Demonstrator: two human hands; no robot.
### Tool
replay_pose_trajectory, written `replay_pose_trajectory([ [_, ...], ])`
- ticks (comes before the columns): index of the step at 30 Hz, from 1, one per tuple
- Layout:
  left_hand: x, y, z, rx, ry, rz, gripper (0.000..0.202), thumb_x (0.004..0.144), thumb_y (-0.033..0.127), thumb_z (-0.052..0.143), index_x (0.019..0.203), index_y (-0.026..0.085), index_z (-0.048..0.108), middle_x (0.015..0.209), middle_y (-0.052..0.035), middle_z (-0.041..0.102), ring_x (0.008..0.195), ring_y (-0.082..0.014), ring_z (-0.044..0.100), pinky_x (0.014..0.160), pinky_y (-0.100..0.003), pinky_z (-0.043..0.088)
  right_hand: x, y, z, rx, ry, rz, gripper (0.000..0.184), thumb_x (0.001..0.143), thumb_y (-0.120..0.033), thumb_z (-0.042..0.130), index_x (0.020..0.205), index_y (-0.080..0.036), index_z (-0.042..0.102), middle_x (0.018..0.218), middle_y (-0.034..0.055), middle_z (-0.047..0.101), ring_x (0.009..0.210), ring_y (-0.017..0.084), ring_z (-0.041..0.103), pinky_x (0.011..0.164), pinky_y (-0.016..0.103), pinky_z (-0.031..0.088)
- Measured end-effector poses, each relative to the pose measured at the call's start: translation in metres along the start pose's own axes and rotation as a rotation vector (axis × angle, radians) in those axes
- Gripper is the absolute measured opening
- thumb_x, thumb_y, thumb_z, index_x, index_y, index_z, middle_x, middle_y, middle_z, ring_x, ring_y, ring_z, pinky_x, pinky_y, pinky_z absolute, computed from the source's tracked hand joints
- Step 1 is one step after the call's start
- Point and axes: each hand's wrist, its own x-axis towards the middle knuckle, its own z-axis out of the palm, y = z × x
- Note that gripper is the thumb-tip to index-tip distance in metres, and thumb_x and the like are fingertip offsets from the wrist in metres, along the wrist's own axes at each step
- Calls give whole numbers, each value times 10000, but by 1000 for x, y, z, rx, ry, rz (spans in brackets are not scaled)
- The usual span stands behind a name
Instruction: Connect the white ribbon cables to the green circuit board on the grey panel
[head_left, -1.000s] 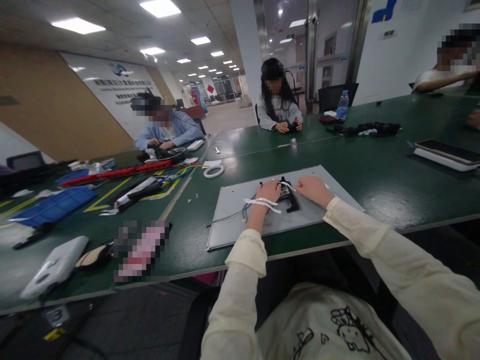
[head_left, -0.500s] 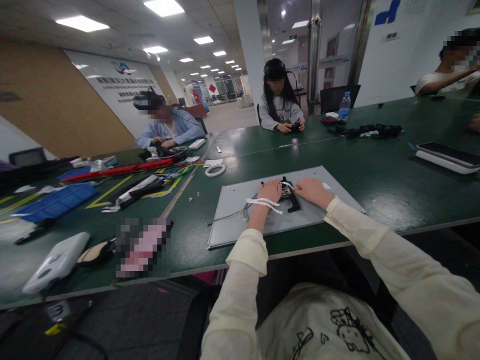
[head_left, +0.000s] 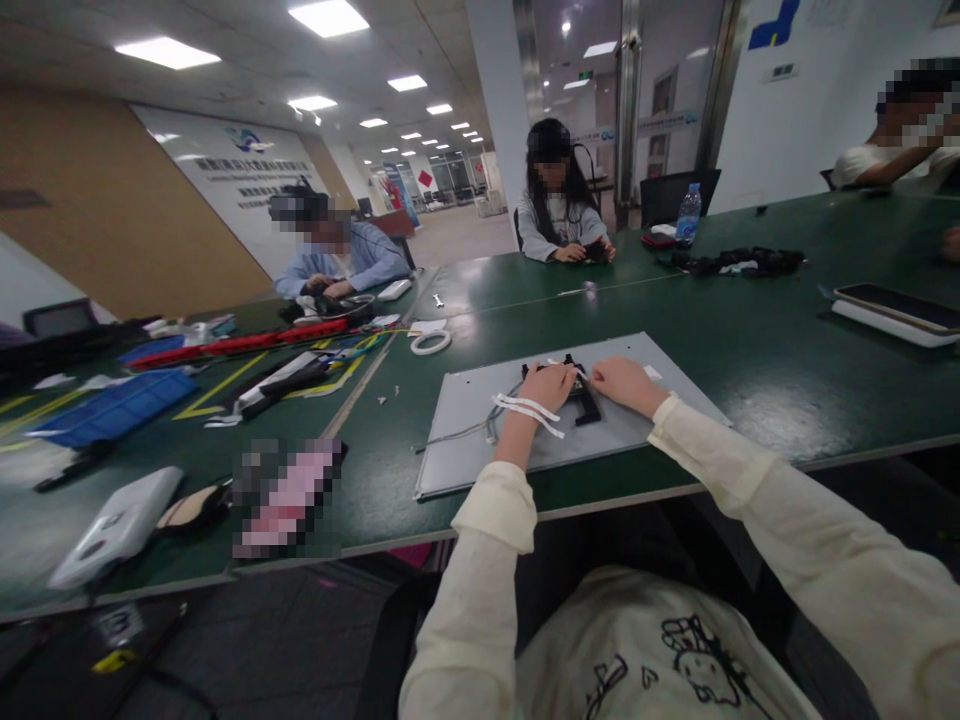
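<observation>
The left hand (head_left: 551, 385) grips the black part (head_left: 586, 404); the right hand (head_left: 626, 383) touches it, fingers' state hidden — cannot tell. An uneven tug could skid it across the grey panel (head_left: 465, 445).

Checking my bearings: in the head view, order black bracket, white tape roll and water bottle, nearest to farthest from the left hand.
1. black bracket, right at the left hand.
2. white tape roll, farther left.
3. water bottle, far across, rightward.

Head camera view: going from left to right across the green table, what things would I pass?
White gadget → white tape ring → left hand → right hand → water bottle → tablet.
</observation>
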Motion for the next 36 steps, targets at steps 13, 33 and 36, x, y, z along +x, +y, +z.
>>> replay_pose_trajectory([
  [13,-1,2,-4,20,-8,51,465,1012,359,206,1264,167,547,1239,-106,647,1193,-185,565,1038,-323,360,-1,0,2,29,14,-1,344,945,-340,433,827,-163,703,827,105,697,799,194,622,626,243,345],
  [33,-9,16,-18,11,243,-285,424,994,375,269,1319,214,489,1339,-108,563,1258,-229,472,1118,-475,257,-3,-9,-5,766,213,-134,460,922,-496,403,754,-145,648,575,12,577,529,128,511,562,228,377],
  [36,-10,17,-27,16,314,-355,389,973,274,307,1309,205,491,1351,-109,547,1273,-220,451,1122,-436,252,-11,-21,-10,999,88,-233,478,905,-528,405,830,-134,664,594,-1,573,458,97,461,500,213,354],
])
